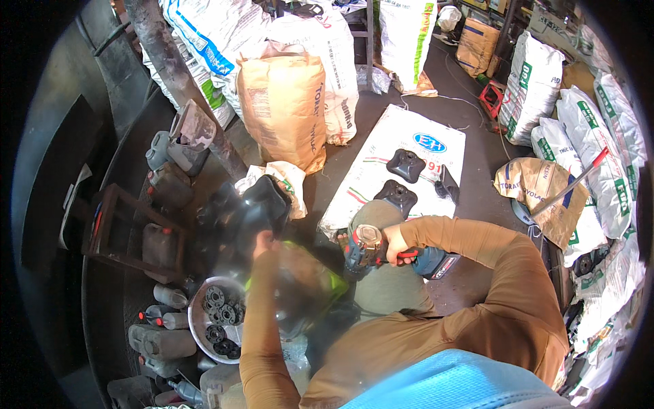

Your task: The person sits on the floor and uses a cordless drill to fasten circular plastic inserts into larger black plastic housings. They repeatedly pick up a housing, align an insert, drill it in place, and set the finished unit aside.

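Note:
My right hand (pixel 395 247) is closed round the handle of a cordless drill (pixel 371 245), teal and black with red accents. Its front points left, over my bent knee. My left hand (pixel 264 243) reaches forward to the lower edge of a glossy black plastic part (pixel 267 204) on a dark heap. Its fingers are mostly hidden, so I cannot tell whether they grip the part. Ahead of the drill, on a flat white sack (pixel 361 180), lie a black four-cornered plastic piece (pixel 407 165) with a raised centre, a similar piece (pixel 397 194) and a smaller black part (pixel 446 187).
A white basin (pixel 197 327) with several round black parts stands left of my left forearm. Dirty plastic jugs (pixel 163 341) crowd the far left beside a rusty frame (pixel 102 235). A brown paper sack (pixel 283 102) stands ahead; white sacks (pixel 535 82) line the right.

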Motion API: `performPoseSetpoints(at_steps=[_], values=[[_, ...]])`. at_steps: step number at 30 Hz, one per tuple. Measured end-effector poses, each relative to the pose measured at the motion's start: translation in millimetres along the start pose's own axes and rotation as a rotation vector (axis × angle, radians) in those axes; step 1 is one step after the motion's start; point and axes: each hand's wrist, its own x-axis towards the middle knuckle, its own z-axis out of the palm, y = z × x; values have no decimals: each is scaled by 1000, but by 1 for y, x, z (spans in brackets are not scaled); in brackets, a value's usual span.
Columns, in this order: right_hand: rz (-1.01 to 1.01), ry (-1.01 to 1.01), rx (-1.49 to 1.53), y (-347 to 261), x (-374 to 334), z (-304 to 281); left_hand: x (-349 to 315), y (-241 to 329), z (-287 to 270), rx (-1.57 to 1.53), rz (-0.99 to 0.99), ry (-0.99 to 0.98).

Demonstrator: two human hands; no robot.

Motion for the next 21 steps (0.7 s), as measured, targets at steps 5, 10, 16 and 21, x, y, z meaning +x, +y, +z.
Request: performPoseSetpoints(at_steps=[5, 10, 16, 21], values=[[-35, 24, -6, -4, 0, 8, -99, 99, -62, -219, -110, -231], [76, 194, -284, -40, -22, 37, -177, 68, -97, -309, -76, -71], [-74, 376, -503, -71, -51, 73, -195, 8, -102, 58, 426, 224], [-644, 359, -558, -92, -64, 88, -211, 38, -96, 138, 559, 241]])
